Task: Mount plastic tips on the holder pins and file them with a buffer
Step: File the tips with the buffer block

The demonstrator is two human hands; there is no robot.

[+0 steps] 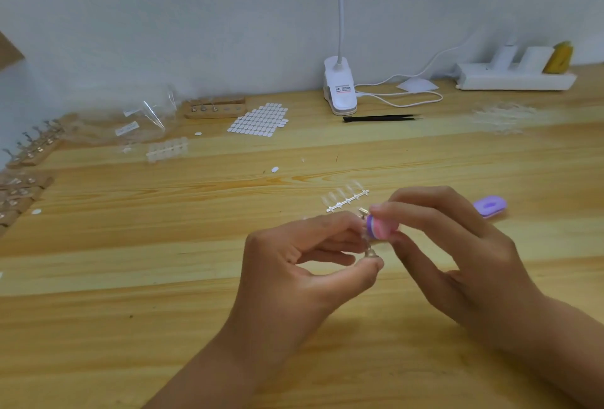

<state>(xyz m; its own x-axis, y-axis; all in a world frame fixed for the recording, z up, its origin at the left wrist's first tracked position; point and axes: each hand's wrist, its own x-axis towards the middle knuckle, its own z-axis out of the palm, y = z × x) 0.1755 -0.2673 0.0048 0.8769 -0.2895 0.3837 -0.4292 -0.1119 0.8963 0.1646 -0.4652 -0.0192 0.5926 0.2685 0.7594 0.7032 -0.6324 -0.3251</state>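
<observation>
My left hand [304, 265] pinches a small metal holder pin [371, 250] between thumb and fingertips, its base near the thumb. A clear plastic tip on the pin's top is hard to make out. My right hand [451, 245] grips a small pink and purple buffer block [382, 227] and holds it against the top of the pin. Just behind the hands lies a strip of clear plastic tips [346, 198] on the wooden table [163, 278].
A purple oval case [489, 206] lies right of my hands. Wooden pin holders [214, 108] and a sheet of white stickers [260, 119] sit at the back left, more holders [29, 153] at the left edge. Black tweezers [380, 118], a clip lamp [340, 88] and a power strip [514, 78] line the wall.
</observation>
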